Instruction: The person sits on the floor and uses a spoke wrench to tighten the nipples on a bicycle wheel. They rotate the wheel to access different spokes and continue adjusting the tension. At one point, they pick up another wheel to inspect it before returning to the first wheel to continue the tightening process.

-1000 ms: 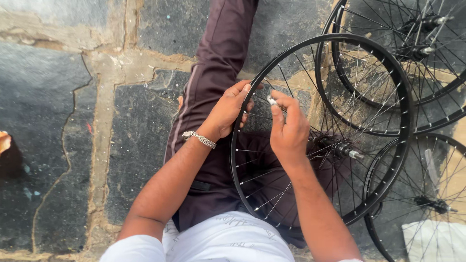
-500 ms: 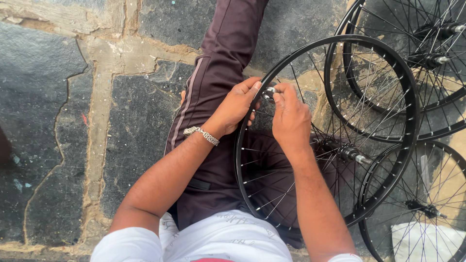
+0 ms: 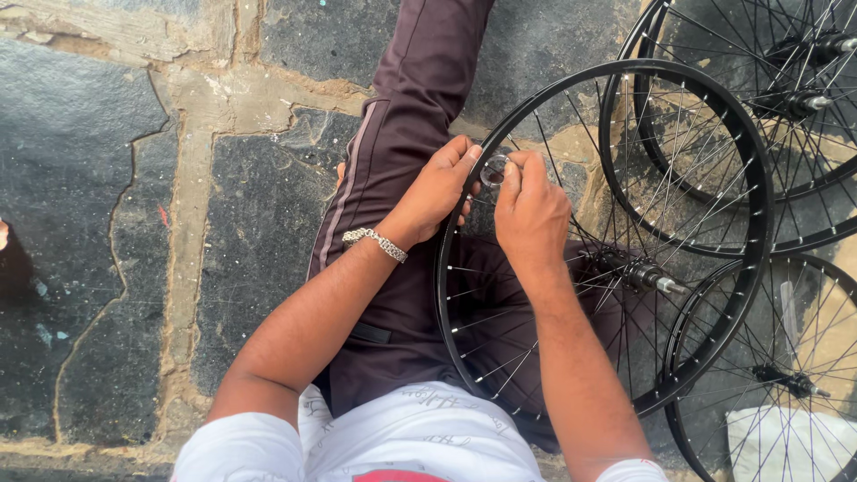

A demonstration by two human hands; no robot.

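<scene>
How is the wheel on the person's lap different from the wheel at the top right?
The lap wheel rests on the person's legs, and both the left hand and right hand work at its rim; the top-right wheel lies on the stone floor, untouched. The lap wheel shows whole, while the top-right wheel is cut off by the picture's edge. Both have black rims and thin silver spokes.

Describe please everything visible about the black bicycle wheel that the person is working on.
The black bicycle wheel has a thin dark rim, many fine silvery spokes and a metal hub with a protruding axle. It has no tyre. It lies tilted across the person's lap over the dark trousers. The left hand grips its rim; the right hand holds a small round silvery tool at the rim. Other wheels overlap it.
</scene>
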